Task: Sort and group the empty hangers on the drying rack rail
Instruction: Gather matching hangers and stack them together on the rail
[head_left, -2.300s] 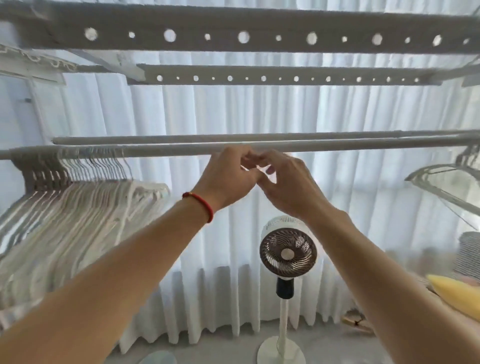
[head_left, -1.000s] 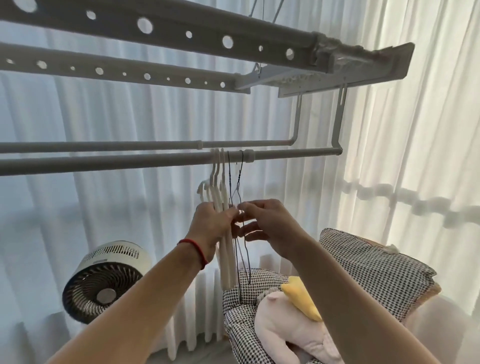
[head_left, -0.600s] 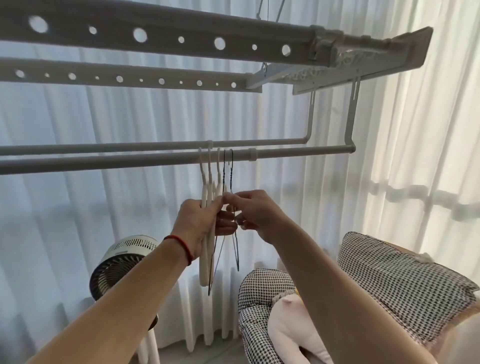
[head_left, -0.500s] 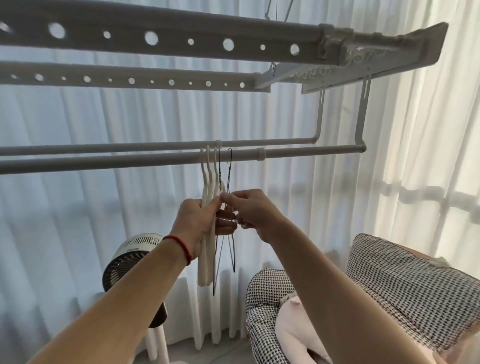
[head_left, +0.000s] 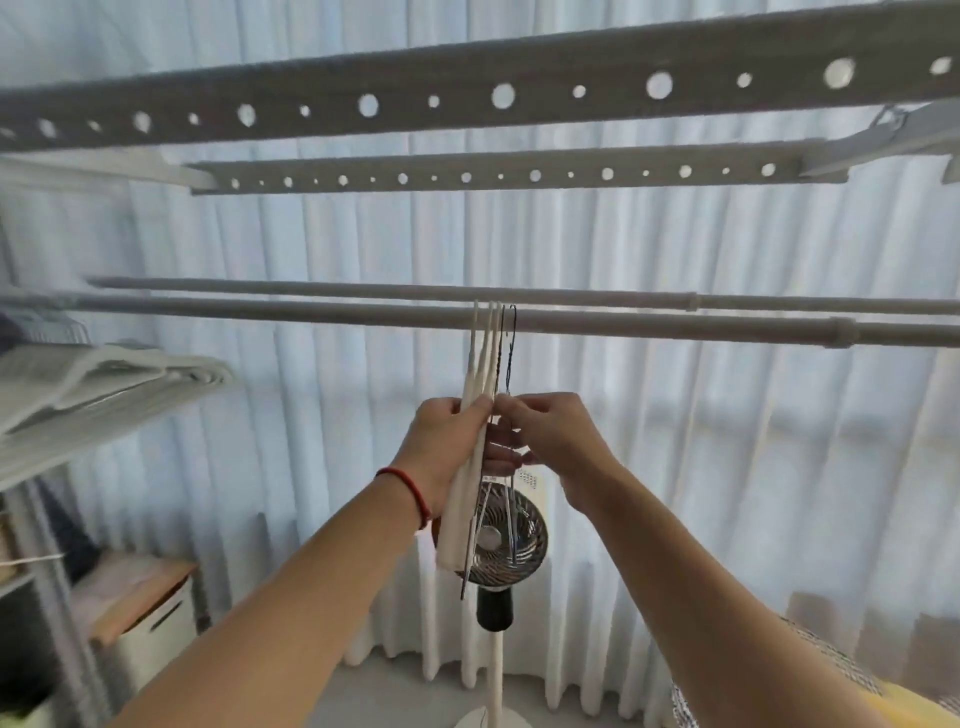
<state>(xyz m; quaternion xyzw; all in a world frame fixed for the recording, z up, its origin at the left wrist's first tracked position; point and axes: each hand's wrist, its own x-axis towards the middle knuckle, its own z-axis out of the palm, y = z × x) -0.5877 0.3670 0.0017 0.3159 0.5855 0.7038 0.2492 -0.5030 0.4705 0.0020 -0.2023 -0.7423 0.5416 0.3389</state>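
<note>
A small bunch of empty hangers hangs by its hooks from the near rail of the drying rack, near the rail's middle: a few white plastic ones and, to their right, thin dark wire ones. My left hand grips the white hangers just below their necks. My right hand pinches the wire hangers beside it. A large group of white hangers hangs at the rail's far left.
A second rail runs behind the first. Two perforated bars cross overhead. A standing fan is right behind the held bunch. White curtains fill the back. A box with a wooden lid sits lower left, a checked cushion lower right.
The bunch of hangers has slid left along the rail with both hands holding it. The view has swung left, so the fan and the large hanger group are in sight again.
</note>
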